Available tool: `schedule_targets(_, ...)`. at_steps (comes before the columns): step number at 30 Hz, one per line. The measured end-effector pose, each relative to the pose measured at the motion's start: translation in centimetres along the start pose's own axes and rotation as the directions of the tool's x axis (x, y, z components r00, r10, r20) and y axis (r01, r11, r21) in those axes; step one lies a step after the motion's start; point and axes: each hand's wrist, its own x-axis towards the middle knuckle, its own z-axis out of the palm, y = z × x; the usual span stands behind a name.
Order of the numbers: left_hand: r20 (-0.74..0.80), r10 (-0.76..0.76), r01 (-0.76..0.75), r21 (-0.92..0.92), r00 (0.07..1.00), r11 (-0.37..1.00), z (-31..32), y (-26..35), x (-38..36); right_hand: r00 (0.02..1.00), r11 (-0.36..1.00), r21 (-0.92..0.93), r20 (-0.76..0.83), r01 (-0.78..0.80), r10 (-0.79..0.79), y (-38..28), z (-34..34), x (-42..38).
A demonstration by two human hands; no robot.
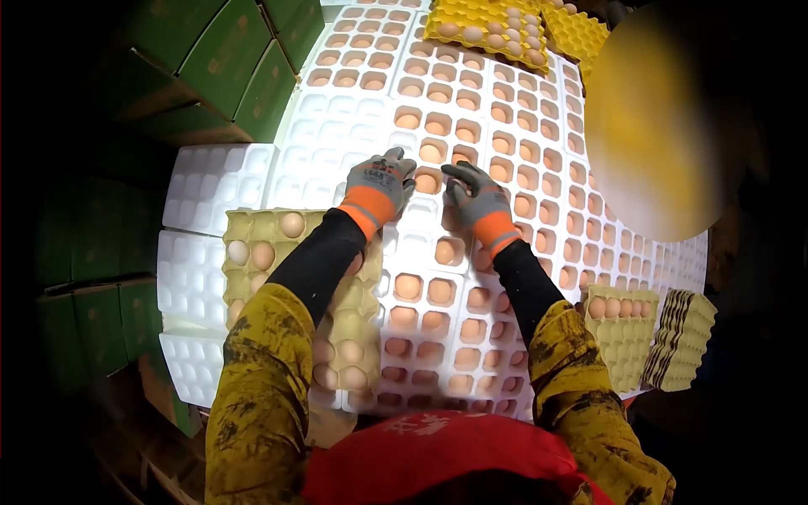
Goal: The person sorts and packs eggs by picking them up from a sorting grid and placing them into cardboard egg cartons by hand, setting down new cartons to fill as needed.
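My left hand (pixel 379 183), in a grey glove with an orange cuff, is over the white foam egg tray (pixel 379 135). Its fingers are loosely bent and apart, with the tips beside a brown egg (pixel 427 182) in its pocket. Across that egg, my right hand (pixel 480 199) wears a matching glove. The right fingers reach left, apart from the thumb, and the tips are just below another brown egg (pixel 462 156). No egg shows inside either hand. Under my left forearm lies a pulp egg tray (pixel 337 324) with some eggs in it.
Green cartons (pixel 227 63) are stacked at the left beside white foam trays (pixel 202 269). A yellow egg tray (pixel 442 18) with eggs lies at the far end. At right, a pulp tray (pixel 619 353) holds several eggs beside stacked pulp trays (pixel 686 341). A blurred yellow shape covers the upper right.
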Motion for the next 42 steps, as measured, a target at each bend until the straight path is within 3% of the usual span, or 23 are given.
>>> schedule_targets(2,-0.109,-0.126,0.075,-0.385,0.986,0.920,-0.5,-0.8,0.4,0.991,0.899,0.418,0.077,-0.128,0.105,-0.4,-0.2,1.3)
schedule_targets(3,-0.174,-0.262,0.139,-0.516,0.949,0.846,-1.0,-1.7,0.5,0.999,0.748,0.664,0.010,0.022,-0.038,-0.2,0.9,2.5)
schedule_targets(5,-0.329,-0.321,0.025,-0.663,0.888,0.749,-0.8,-4.7,1.1,0.990,0.685,0.718,-0.041,0.125,-0.138,-2.3,2.2,4.4)
schedule_targets(6,-0.469,-0.300,-0.078,-0.631,0.831,0.771,-0.6,-5.7,1.4,0.995,0.707,0.702,-0.015,0.084,-0.103,-3.1,3.1,5.6)
schedule_targets(8,-0.458,-0.096,-0.119,-0.419,0.884,0.900,-0.5,-6.4,1.7,0.850,0.837,0.166,-0.183,0.522,-0.494,-2.6,6.4,7.8)
schedule_targets(10,-0.402,0.052,-0.135,-0.181,0.914,0.974,-0.3,-6.5,1.6,0.812,0.712,-0.460,0.036,0.531,-0.582,-1.4,8.2,8.0)
schedule_targets(12,-0.336,0.141,-0.127,0.063,0.931,0.990,0.1,-6.2,1.5,0.820,0.818,-0.131,-0.059,0.560,-0.570,-0.1,7.7,6.1)
schedule_targets(14,-0.380,0.037,-0.190,-0.376,0.924,0.907,1.6,-8.3,1.2,0.878,0.878,0.122,-0.203,0.463,-0.434,-0.9,4.5,1.6)
schedule_targets(16,-0.180,-0.018,-0.001,-0.107,0.984,0.994,1.0,-9.5,0.2,0.950,0.915,0.265,-0.159,0.304,-0.269,-0.5,-0.4,-3.5)
schedule_targets(18,-0.170,0.101,-0.099,0.023,0.980,0.995,1.5,-11.6,0.2,0.929,0.947,0.076,-0.231,0.314,-0.289,2.2,-5.3,-8.6)
schedule_targets(19,-0.140,0.050,-0.037,0.093,0.989,0.995,1.0,-11.3,0.5,0.952,0.939,0.262,-0.263,0.224,-0.154,3.2,-7.6,-11.3)
schedule_targets(22,-0.080,-0.079,0.102,0.342,0.994,0.934,-0.6,-8.5,1.0,0.917,0.969,0.216,-0.398,0.124,-0.029,9.1,-16.1,-18.3)
schedule_targets(26,-0.171,-0.074,0.157,0.542,0.982,0.826,-1.0,-4.6,1.5,0.878,0.972,-0.115,-0.460,-0.206,0.131,16.8,-28.8,-26.5)
schedule_targets(28,-0.328,0.282,-0.153,0.367,0.902,0.917,0.7,1.7,0.7,0.915,0.825,-0.487,-0.396,-0.287,0.085,19.3,-33.2,-28.6)
schedule_targets(30,-0.122,0.122,-0.168,-0.518,0.985,0.839,2.4,13.8,-1.6,0.967,0.705,-0.701,-0.240,-0.112,-0.086,21.5,-35.0,-28.5)
schedule_targets(33,0.124,0.438,-0.321,-0.513,0.890,0.796,6.2,28.4,-5.7,0.982,0.564,-0.821,-0.027,0.086,-0.188,26.3,-35.9,-28.0)
schedule_targets(34,-0.059,0.612,-0.586,-0.374,0.789,0.719,8.6,31.1,-6.8,0.973,0.734,-0.679,-0.163,0.012,-0.166,26.5,-36.0,-28.7)
schedule_targets(36,0.168,0.652,-0.631,-0.165,0.739,0.758,10.2,36.1,-7.7,0.919,0.955,-0.286,-0.392,-0.075,-0.045,25.9,-36.4,-30.0)
schedule_targets(37,0.107,0.668,-0.668,-0.040,0.736,0.743,12.9,36.1,-7.9,0.866,0.956,0.272,-0.444,-0.113,0.229,27.3,-36.7,-30.8)
schedule_targets(38,0.047,0.687,-0.688,0.091,0.725,0.720,13.9,36.9,-7.9,0.836,0.601,0.799,-0.337,0.010,0.434,26.8,-36.9,-31.4)
schedule_targets(39,0.098,0.620,-0.627,0.079,0.778,0.775,14.6,37.1,-7.7,0.840,0.764,0.586,-0.531,0.270,0.110,27.8,-36.0,-31.4)
schedule_targets(41,0.040,0.560,-0.551,-0.131,0.828,0.824,13.9,37.4,-7.1,0.894,0.599,0.800,-0.294,0.037,0.337,26.0,-36.2,-31.7)
schedule_targets(42,-0.001,0.495,-0.479,-0.254,0.869,0.840,13.1,37.6,-7.2,0.875,0.712,0.623,-0.088,-0.324,0.476,24.0,-37.2,-30.9)
